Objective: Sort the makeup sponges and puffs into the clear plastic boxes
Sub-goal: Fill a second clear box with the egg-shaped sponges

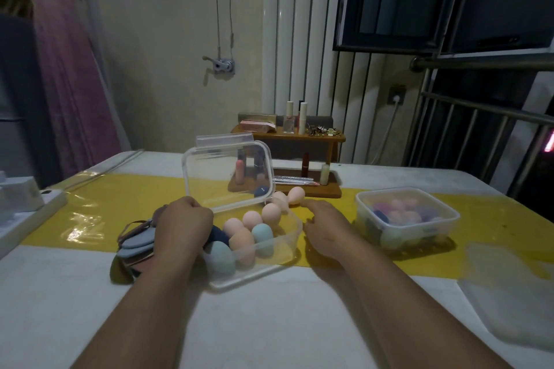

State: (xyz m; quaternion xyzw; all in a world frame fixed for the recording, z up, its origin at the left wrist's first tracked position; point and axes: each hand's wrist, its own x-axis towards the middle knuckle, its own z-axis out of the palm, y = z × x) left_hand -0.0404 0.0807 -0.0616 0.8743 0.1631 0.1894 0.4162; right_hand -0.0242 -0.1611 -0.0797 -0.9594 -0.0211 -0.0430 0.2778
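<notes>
An open clear plastic box sits on the yellow runner and holds several egg-shaped sponges in pink, peach and teal. Its clear lid stands tilted up behind it. My left hand is curled at the lid's lower left corner and appears to grip it, with a dark blue sponge just under the hand. Two pale sponges lie by the box's far rim. Beside the box's right wall my right hand rests relaxed, fingers pointing toward them. Flat puffs are stacked left of the box.
A second clear box, lidded and full of mixed sponges, stands at the right. A wooden rack with lipsticks and bottles is behind the boxes. A translucent plastic piece lies at the right edge, a white box at the left.
</notes>
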